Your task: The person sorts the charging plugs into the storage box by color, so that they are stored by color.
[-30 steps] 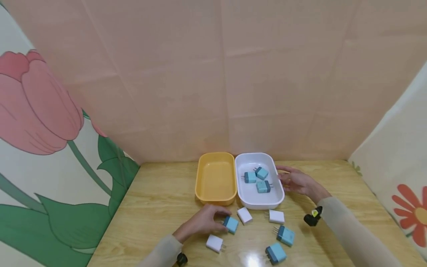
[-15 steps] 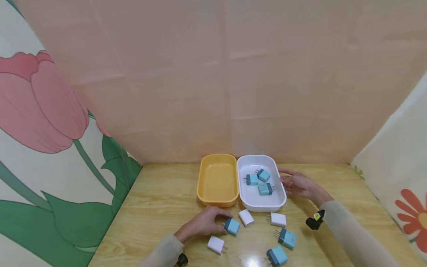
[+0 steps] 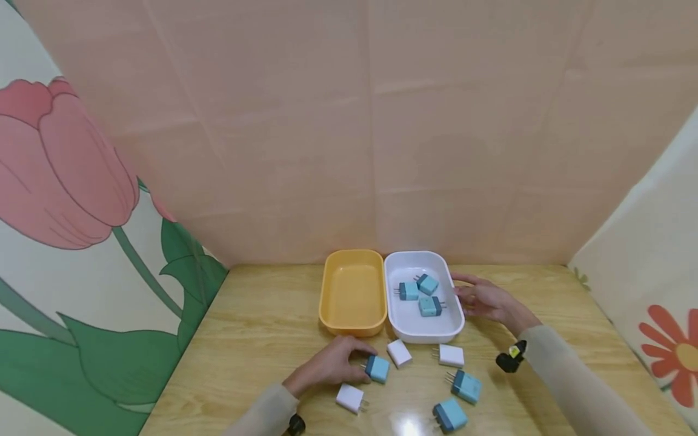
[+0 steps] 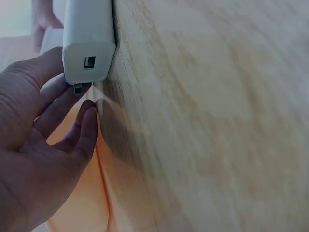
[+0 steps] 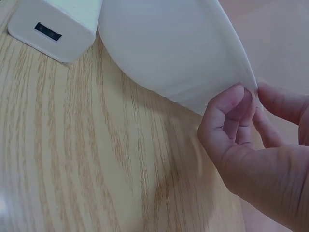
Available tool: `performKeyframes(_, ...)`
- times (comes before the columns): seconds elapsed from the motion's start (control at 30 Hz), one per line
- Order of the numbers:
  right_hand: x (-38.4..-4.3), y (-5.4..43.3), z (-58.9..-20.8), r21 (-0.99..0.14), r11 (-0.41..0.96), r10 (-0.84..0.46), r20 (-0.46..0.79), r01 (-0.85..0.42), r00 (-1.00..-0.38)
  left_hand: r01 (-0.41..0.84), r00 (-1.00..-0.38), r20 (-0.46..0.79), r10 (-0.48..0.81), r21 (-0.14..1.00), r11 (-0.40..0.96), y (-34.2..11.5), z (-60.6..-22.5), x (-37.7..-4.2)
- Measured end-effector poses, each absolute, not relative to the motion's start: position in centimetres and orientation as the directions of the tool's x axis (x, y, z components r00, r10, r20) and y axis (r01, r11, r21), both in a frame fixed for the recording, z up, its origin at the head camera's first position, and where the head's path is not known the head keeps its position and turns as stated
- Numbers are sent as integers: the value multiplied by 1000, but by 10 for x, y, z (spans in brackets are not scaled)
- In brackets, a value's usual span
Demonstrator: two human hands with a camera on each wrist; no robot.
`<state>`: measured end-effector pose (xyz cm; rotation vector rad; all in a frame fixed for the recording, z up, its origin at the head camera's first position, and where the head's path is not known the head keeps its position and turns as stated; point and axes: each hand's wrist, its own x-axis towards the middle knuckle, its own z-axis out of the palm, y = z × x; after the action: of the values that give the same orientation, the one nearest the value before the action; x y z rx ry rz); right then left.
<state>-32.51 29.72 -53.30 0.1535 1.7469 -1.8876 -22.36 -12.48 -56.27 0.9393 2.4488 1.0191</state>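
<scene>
— What is your left hand (image 3: 331,361) doing?

— It's pinching a blue charger (image 3: 380,369) by its darker end, thumb on one side and fingers on the other. My grip is narrow there, spanning just the charger, and its prongs are pointing back toward my palm.

— Where is that charger sitting?

— It's sitting in front of the yellow tray (image 3: 352,332), low at the wooden table (image 3: 267,309). I can't tell whether it's touching the wood.

— And your right hand (image 3: 489,301)?

— That one is holding the white tray (image 3: 424,338) at its right side, fingers curling against the wall and rim. The two trays are standing side by side.

— What is lying inside the white one?

— Three blue chargers (image 3: 430,307) are lying there in a loose cluster, prongs pointing different ways.

— Anything else around you?

— One white charger (image 3: 349,398) is lying just beside my left hand, on the side nearer me. A second white charger (image 3: 400,353) is resting close in front of the trays, and a third white charger (image 3: 451,355) is resting in front of the white tray. Two more blue chargers (image 3: 466,387) are lying nearer me on the right. Behind everything, a plain pinkish cloth (image 3: 283,133) is hanging.
</scene>
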Motion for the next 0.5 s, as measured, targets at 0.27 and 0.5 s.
performKeyframes(0.27,-325,297,-537,-881,-20,-318,-444,474,-838,469,-723,-29,690,713,521,-125,-562,-223)
performKeyframes(0.5,-324,297,-535,-877,-37,-317,-445,480,-837,518,-702,15,712,697,496,-123,-561,-223)
